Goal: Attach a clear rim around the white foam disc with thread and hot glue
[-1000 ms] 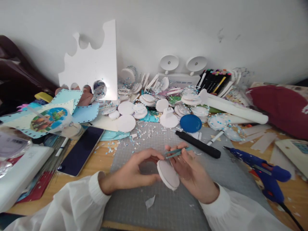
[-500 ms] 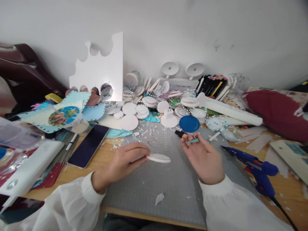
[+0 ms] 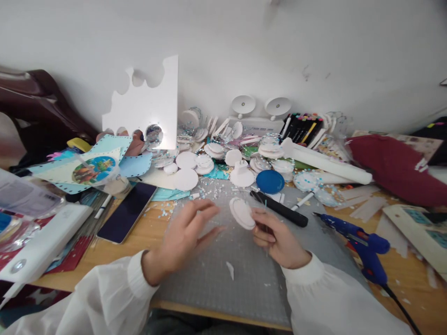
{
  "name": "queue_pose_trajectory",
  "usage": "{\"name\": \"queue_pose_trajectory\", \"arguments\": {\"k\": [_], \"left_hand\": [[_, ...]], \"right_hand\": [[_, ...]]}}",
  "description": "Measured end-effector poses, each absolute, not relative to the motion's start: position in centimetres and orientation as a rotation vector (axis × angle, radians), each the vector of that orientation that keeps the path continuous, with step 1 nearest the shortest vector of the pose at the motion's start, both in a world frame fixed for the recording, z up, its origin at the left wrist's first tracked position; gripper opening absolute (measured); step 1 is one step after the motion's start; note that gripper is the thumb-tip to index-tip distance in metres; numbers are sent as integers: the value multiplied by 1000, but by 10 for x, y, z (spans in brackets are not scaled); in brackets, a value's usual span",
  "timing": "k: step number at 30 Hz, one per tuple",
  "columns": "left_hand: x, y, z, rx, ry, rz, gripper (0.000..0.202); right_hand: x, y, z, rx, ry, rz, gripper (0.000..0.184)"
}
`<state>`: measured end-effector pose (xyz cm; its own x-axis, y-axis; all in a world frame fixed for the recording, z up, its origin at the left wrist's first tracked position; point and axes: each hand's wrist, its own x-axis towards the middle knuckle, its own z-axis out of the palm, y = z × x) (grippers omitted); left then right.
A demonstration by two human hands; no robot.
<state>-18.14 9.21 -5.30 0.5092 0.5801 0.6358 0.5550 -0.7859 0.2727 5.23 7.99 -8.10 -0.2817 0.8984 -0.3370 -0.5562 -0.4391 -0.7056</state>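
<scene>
A white round disc (image 3: 241, 213), seemingly two layers thick, is pinched at its right edge by my right hand (image 3: 277, 238). A thin bluish strip (image 3: 266, 204) also sticks up from that hand's fingers; its kind is unclear. My left hand (image 3: 183, 232) is a little apart from the disc on the left, thumb and fingers spread and slightly blurred, holding nothing. Beneath both hands is a grey cutting mat (image 3: 209, 284). Just behind my right hand a black cylindrical tool (image 3: 284, 210) lies slantwise, near a blue disc (image 3: 270, 182).
White discs and beaded pieces (image 3: 214, 151) are heaped at the back. A blue glue gun (image 3: 356, 239) with its cord lies on the right. To the left are a phone (image 3: 127, 214) and a long white device (image 3: 49, 239). A paper scrap (image 3: 229, 270) lies on the mat.
The white disc has passed from my left hand to my right and is now raised and tilted. My left fingers have opened. My right hand has turned over and closed.
</scene>
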Motion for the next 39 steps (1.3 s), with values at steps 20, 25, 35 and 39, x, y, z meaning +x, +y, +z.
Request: {"name": "queue_pose_trajectory", "arguments": {"k": [20,25,35,39], "left_hand": [[-167,74,-70,2526,770,288,19],[-194,68,-43,2213,619,-10,13],[-213,77,-34,1890,231,-325,8],[-208,98,-22,1984,379,-162,25]], "right_hand": [[61,85,-77,-825,-457,1795,29],[57,83,-79,-851,-509,1827,27],[49,76,-83,-910,-710,1949,25],[50,75,-80,-902,-787,1978,28]]}}
